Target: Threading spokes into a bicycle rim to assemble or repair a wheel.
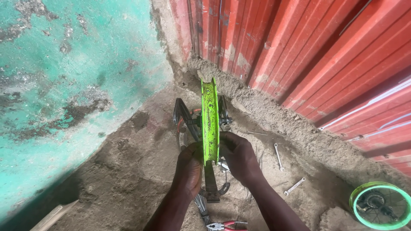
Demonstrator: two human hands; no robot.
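Observation:
A bright green wheel rim stands upright, seen edge-on, in a dark metal stand on the dirt floor. My left hand grips the rim's near left side. My right hand holds its near right side. Both hands wrap around the rim's lower edge, close together. A bundle of thin metal spokes lies under my left wrist, partly hidden by it.
Two wrenches lie on the dirt to the right. Red-handled pliers lie near the bottom edge. A second green wheel sits at the lower right. A teal wall stands left; red corrugated sheet right.

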